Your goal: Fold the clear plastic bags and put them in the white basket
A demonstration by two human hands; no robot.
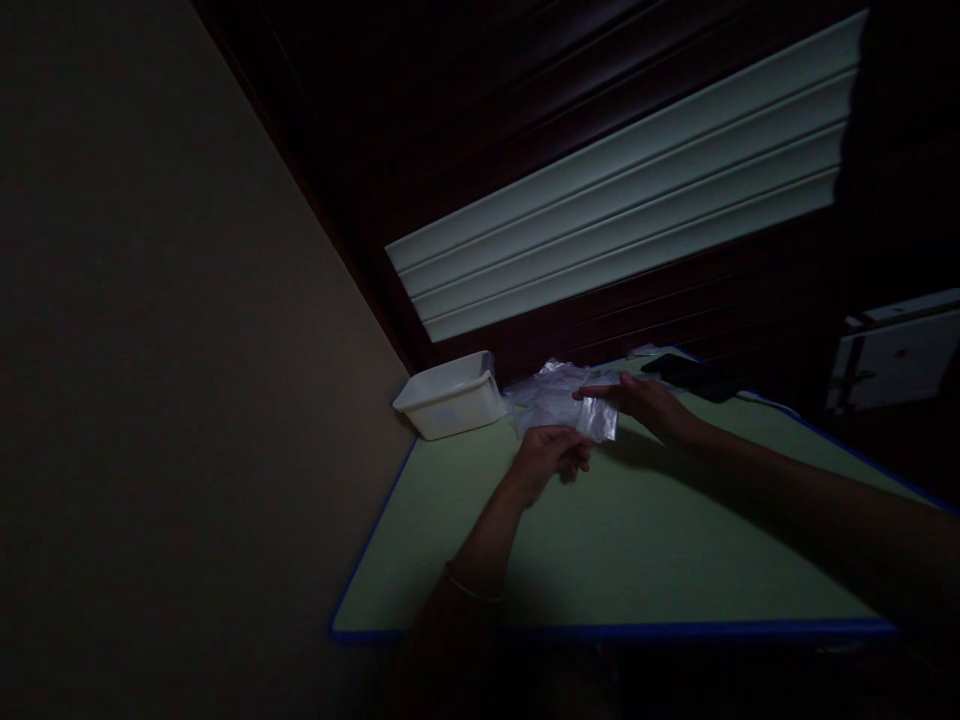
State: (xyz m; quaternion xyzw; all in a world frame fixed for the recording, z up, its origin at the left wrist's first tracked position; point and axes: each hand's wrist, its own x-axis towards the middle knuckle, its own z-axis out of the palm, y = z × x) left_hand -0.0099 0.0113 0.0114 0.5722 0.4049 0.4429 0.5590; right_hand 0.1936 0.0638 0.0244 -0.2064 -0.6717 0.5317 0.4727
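Observation:
Between my hands is a small clear plastic bag [601, 420], shiny and held above the table. My left hand [549, 457] pinches its lower edge with the thumb and fingers closed. At the bag's upper edge is my right hand [649, 402], its index finger stretched out across the plastic; whether its fingers grip the bag is too dark to make out. Behind them lies a loose heap of clear plastic bags [551, 392] on the light green table [630, 550].
A white plastic tub [451, 398] stands at the table's back left corner, close to the wall [225, 400]. Toward the back right lies a dark flat object [694, 377] with a white cable [766, 402]. Blue edging runs around the tabletop. A slatted panel [630, 180] rises behind.

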